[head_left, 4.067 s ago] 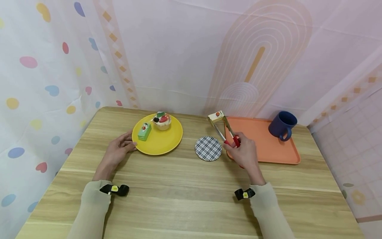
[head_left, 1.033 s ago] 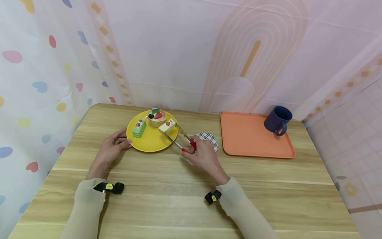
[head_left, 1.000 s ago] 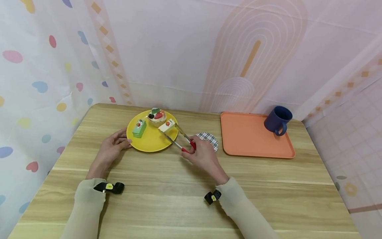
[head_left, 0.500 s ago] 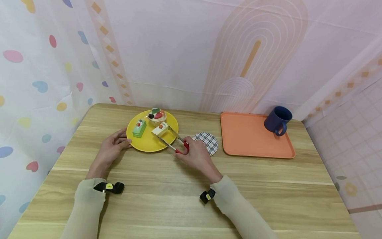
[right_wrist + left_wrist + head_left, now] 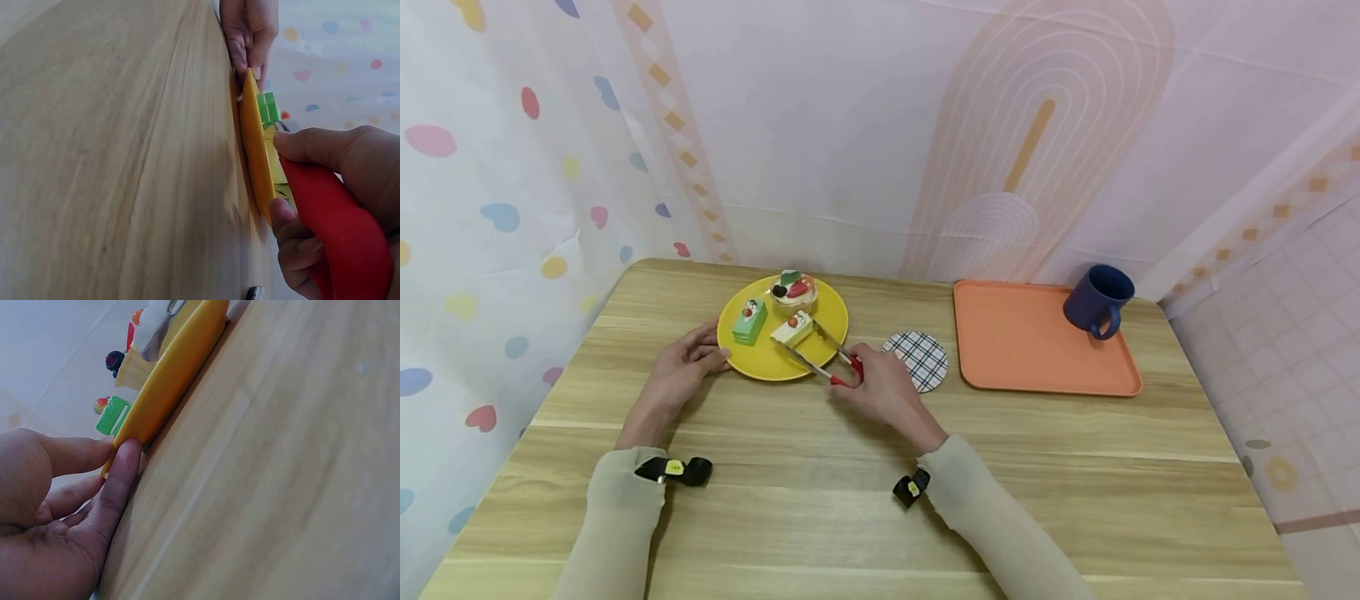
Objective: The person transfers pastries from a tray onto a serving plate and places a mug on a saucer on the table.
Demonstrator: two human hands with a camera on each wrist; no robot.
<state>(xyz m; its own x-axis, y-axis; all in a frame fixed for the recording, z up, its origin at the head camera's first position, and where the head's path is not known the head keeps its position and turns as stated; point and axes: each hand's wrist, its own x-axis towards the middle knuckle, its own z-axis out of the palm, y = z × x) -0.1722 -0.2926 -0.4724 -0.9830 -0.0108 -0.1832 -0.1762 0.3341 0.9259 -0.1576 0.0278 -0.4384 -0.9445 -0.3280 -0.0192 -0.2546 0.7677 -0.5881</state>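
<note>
My left hand (image 5: 677,375) pinches the left rim of a yellow plate (image 5: 767,367), thumb and forefinger on its edge in the left wrist view. My right hand (image 5: 883,390) grips red-handled metal tongs (image 5: 337,225). The tong tips stand on either side of a small white cake slice (image 5: 792,330) with a fruit topping, low over the middle of the plate. Left of it sits a green cake slice (image 5: 749,322). Behind it stands a fruit-topped cupcake (image 5: 794,293). In the right wrist view my hand and the handles hide most of the white slice.
A round checked coaster (image 5: 925,362) lies just right of my right hand. Farther right is an orange tray (image 5: 1037,342) with a dark blue mug (image 5: 1099,302) on its back right corner. A patterned curtain (image 5: 850,150) hangs behind the wooden table (image 5: 790,517).
My right hand has carried the white cake slice in the tongs from near the tray leftward over the plate, then lower and farther left. My left hand keeps its place at the plate's rim.
</note>
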